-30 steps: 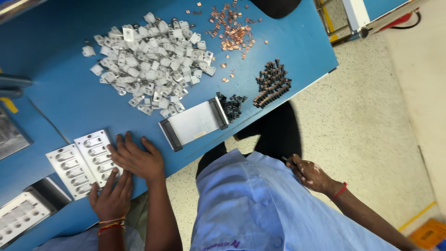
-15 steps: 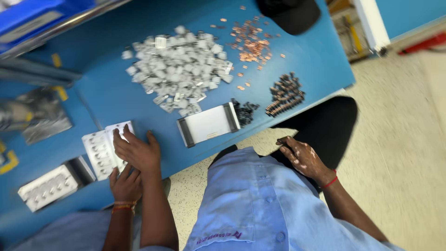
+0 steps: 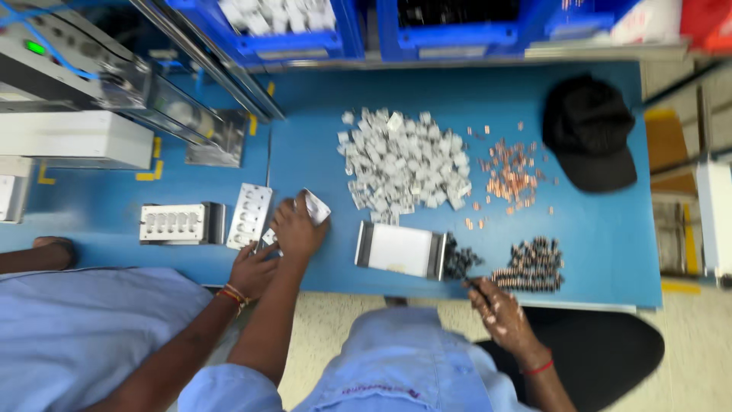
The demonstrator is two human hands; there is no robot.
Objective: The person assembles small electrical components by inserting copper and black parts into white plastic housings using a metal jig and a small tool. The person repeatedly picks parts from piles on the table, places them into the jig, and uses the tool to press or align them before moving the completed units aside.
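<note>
the blue table [image 3: 595, 252] fills the view, with bins and a machine along its far edge and its near edge running just in front of the person. a black cap [image 3: 587, 133] lies at the far right. a wide heap of white parts [image 3: 404, 164] sits mid-table, with scattered copper parts [image 3: 511, 172] just to its right. a metal tray [image 3: 400, 250] lies near the front edge, and dark parts [image 3: 534, 265] are heaped just to its right. compared with a second ago, the right hand [image 3: 499, 313] has risen from the lap to the table edge, fingertips at the dark parts; it cannot be told whether it grips one. the left hand [image 3: 297, 229] remains palm down and spread on a white moulded tray [image 3: 316, 207], pressing rather than gripping. a co-worker's hand [image 3: 252, 271] touches the same tray from the left, so room there is tight. bare surface lies open between the metal tray and the left hand, and right of the dark parts.
</note>
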